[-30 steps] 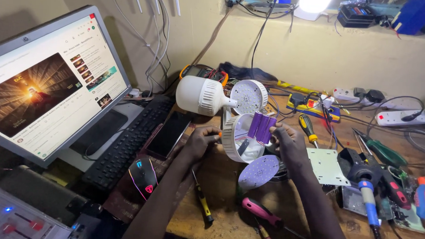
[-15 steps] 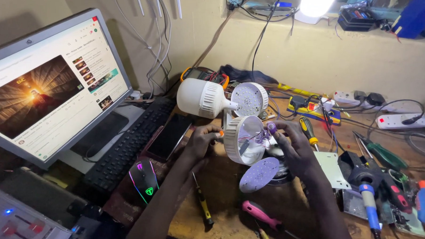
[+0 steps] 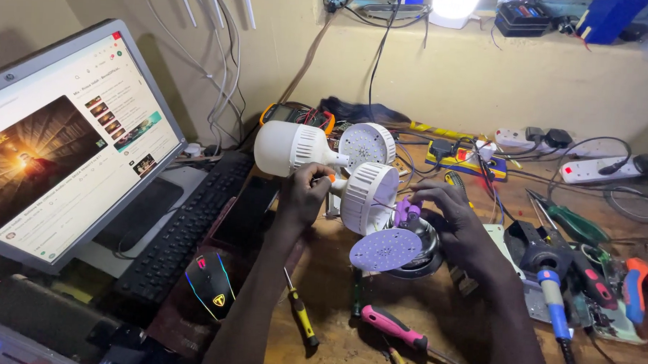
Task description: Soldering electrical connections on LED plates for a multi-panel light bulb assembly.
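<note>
Two hands at work over a crowded wooden bench [image 3: 334, 304]. Monitor [image 3: 67, 137] stands lit at far left, keyboard [image 3: 182, 224] in front of it, a glowing mouse [image 3: 211, 284] nearer the viewer. A dark phone [image 3: 245, 214] lies between keyboard and left forearm.

Behind the hands: a whole white bulb [image 3: 289, 148] lying on its side, a second round LED plate [image 3: 367, 144] just beside it, a meter [image 3: 296, 116] against the wall. Power strips [image 3: 597, 168] and tangled cables along the back right. Right side: soldering iron with blue grip [image 3: 549, 301], green-handled tool [image 3: 577, 228], orange-handled tool [image 3: 632, 293]. Near edge: yellow screwdriver [image 3: 301, 319], pink screwdriver [image 3: 394, 328], both lying loose below the hands.

Left hand [image 3: 305, 196] clenched around the narrow neck of the ribbed white housing [image 3: 370, 198], holding it up off the bench, open mouth tilted right. Right hand [image 3: 455, 222] just right of the housing, fingers pinched on a small purple part [image 3: 407, 208] at the housing's mouth. Thin wire runs from housing to that part. Purple LED disc [image 3: 385, 250] hangs just below the housing, over a dark round base [image 3: 422, 257] on the bench, under the right hand's fingers; whether the disc touches the base, cannot tell.
</note>
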